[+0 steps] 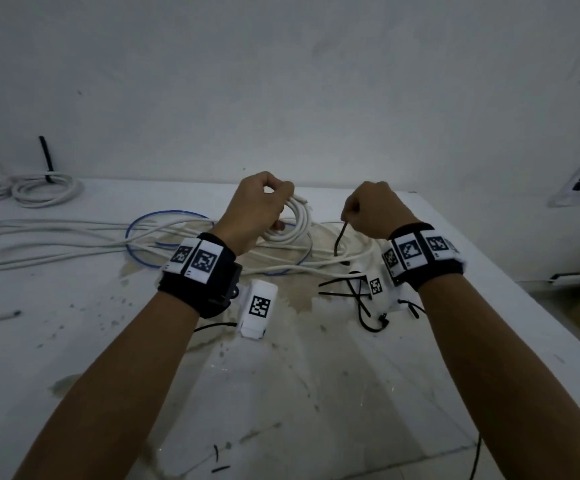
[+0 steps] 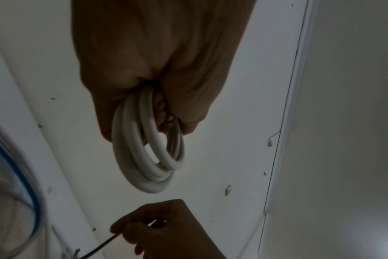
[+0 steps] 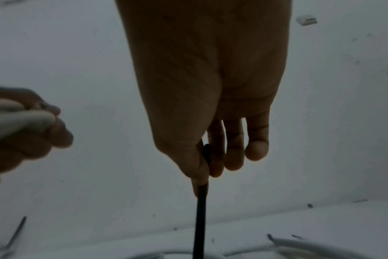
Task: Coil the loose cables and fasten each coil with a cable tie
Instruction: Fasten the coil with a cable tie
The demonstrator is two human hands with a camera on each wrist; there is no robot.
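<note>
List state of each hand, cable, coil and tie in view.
left hand: grips the white coil
white coil: looped, held up, untied
right hand: pinches one black cable tie
black cable tie: straight, hanging down, not looped
two finished coils: tied, lying far left
loose white cables: uncoiled on table
blue cable: loose
spare ties: scattered, unused

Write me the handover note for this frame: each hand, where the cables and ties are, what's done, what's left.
Left hand grips a white cable coil, untied.
Right hand pinches one black cable tie, not yet around the coil.
Done: two tied coils at the table's far left.
Spare ties lie under the right wrist.
Left: tie this coil, then coil the loose white cables and the blue cable.
</note>
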